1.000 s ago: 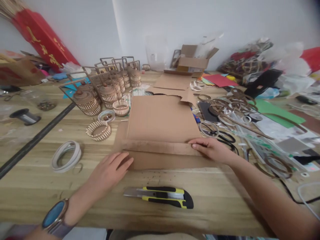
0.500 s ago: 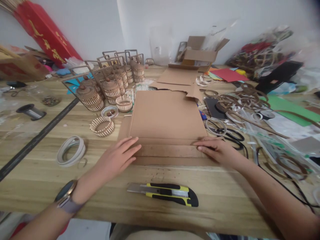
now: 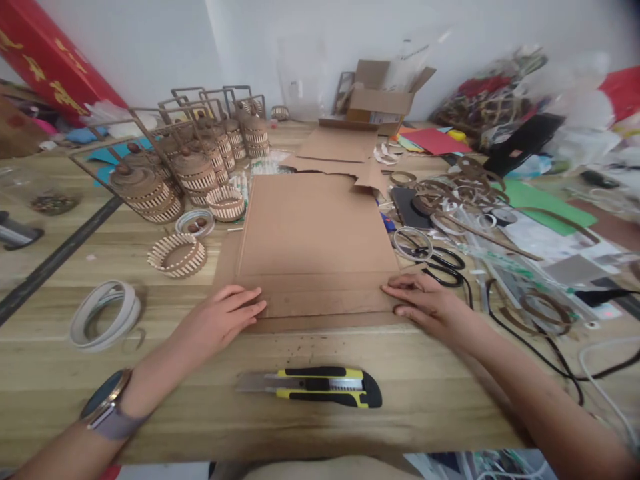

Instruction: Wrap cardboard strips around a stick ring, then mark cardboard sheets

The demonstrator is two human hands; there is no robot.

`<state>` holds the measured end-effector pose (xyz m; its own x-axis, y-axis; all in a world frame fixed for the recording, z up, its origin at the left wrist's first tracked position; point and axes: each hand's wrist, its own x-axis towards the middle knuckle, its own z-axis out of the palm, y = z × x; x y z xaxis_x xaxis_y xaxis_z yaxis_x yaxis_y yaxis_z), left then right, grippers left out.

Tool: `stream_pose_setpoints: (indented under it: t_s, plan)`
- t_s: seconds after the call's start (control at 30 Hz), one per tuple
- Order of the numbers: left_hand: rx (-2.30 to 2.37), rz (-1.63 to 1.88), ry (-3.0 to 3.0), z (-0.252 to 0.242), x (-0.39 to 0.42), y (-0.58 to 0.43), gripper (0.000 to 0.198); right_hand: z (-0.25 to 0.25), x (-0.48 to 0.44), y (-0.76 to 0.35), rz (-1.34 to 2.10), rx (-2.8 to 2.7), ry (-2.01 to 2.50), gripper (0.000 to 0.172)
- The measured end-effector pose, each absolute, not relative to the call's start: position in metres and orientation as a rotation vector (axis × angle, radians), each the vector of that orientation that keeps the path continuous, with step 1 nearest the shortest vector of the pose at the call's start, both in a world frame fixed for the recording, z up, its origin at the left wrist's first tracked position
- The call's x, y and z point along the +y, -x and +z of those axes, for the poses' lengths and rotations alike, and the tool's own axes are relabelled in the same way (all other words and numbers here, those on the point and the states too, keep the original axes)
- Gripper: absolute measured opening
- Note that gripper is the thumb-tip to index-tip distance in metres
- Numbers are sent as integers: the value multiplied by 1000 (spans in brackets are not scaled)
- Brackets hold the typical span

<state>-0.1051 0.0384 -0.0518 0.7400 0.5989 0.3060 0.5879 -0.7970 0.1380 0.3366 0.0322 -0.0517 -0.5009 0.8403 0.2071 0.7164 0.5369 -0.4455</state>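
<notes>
Straight ahead in the head view, a sheet of brown cardboard (image 3: 315, 233) lies flat on the wooden surface (image 3: 450, 393), with a folded strip along its near edge. The left hand (image 3: 220, 320) rests palm down on the strip's left end, fingers spread flat, its grip closed on nothing. The right hand (image 3: 425, 303) presses the strip's right end the same way, fingers extended, nothing grasped.

Just in front of the hands, apart from the cardboard, lies a yellow-and-black utility knife (image 3: 313, 388), blade end pointing left. Left of the left hand sits a roll of white tape (image 3: 103, 315). A pair of black scissors (image 3: 443, 270) lies just beyond the right hand, beside a clear ring (image 3: 413, 241), with black cable (image 3: 530, 347) trailing off to the right. Nothing lies on the sheet between the hands.

Further back on the left stand small slatted wooden lanterns (image 3: 195, 170) and a loose slatted ring (image 3: 177, 255). A small round dish (image 3: 195, 223) nearby holds a few brown beads. At the far edge, an open cardboard box (image 3: 383, 100) stands by the wall; its contents cannot be made out. Brown cut-out rings (image 3: 465, 193) and coloured paper (image 3: 545, 207) clutter the right side.
</notes>
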Motion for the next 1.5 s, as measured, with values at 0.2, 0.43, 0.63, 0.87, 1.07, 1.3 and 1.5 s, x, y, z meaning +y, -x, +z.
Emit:
stream_pose_setpoints:
  t_s: [0.2, 0.43, 0.63, 0.87, 1.07, 1.3, 1.5]
  plan:
    - [964, 538, -2961, -53, 37, 105, 34, -47, 29, -336, 432, -2390, 1325, 39]
    - [927, 534, -3008, -54, 37, 107, 33, -44, 28, -335, 444, -2423, 1362, 40]
    - [914, 559, -3032, -52, 37, 106, 33, -42, 24, -334, 451, -2435, 1384, 41]
    - [913, 507, -3043, -51, 35, 106, 33, -48, 24, -337, 428, -2425, 1384, 43]
    - [924, 480, -3059, -50, 35, 105, 32, -56, 25, -340, 334, -2417, 1342, 43]
    - [906, 478, -3043, -45, 38, 101, 33, -53, 26, -340, 346, -2434, 1317, 41]
    - [926, 479, -3051, -44, 36, 101, 32, -55, 26, -340, 328, -2429, 1313, 41]
